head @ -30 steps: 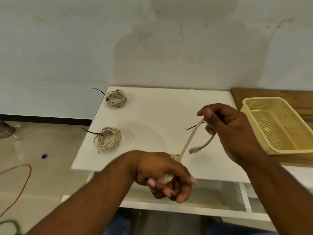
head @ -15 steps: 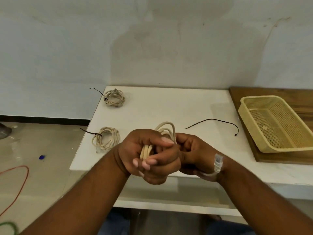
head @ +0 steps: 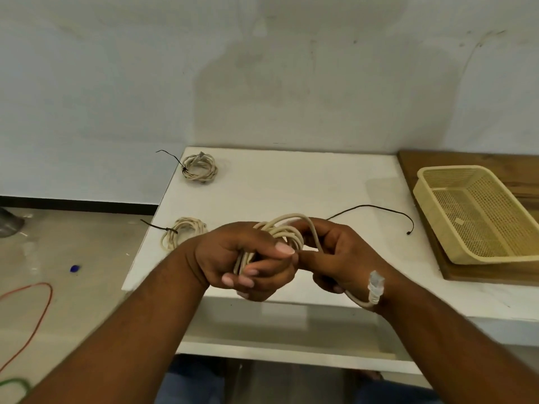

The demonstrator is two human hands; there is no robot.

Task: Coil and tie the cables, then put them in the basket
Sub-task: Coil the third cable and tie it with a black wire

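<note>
Looping in smooth cream rounds, the cable (head: 287, 232) sits clamped in the grip of left hand (head: 233, 258) and right hand (head: 341, 255).

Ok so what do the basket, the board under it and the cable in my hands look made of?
The basket: probably plastic, pale yellow, slightly glossy; moulded rim and walls pierced with tiny holes. The board: wood, brown, matte, with streaky grain. The cable: cream rubbery or plastic jacket, bending in smooth loops; its plug looks like clear plastic.
</note>
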